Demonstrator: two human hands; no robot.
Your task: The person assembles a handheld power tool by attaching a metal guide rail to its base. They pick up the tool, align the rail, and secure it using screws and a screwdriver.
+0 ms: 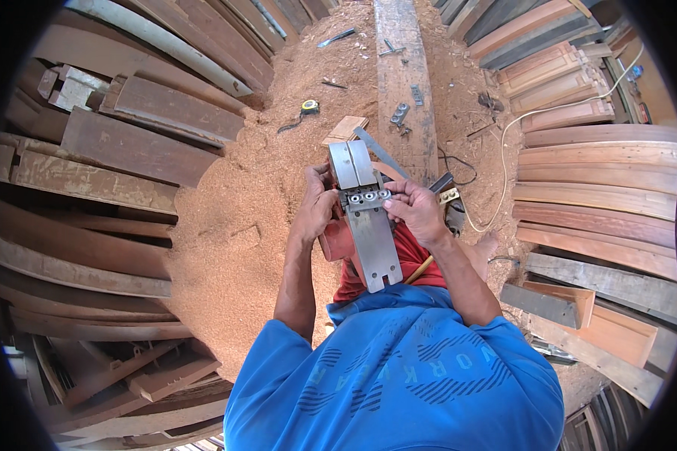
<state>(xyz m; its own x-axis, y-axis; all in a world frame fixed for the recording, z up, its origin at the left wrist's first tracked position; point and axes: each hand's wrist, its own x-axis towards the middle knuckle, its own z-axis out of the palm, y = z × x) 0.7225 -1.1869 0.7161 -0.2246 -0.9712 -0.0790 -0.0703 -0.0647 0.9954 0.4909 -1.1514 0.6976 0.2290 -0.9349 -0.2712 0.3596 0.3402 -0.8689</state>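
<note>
An electric hand planer [374,244] rests upside down over my lap, its steel sole facing up and its red body showing at the side. My left hand [317,207] is closed around its left side near the front plate. A metal clamp bar with a row of round bolts [368,198] lies across the cutter opening. The fingers of my right hand [420,213] pinch at the bar's right end, by the last bolt. What lies under those fingertips is partly hidden. Beyond the planer a flat steel strip [381,153] leans near a small wooden block [344,130].
A long wooden beam [404,71] runs ahead, bearing a second bolted metal piece [400,114] and a T-shaped tool [390,49]. A tape measure [309,107] and a chisel [337,37] lie on shavings. A pale cord [504,139] curves right. Stacked boards [594,184] line both sides.
</note>
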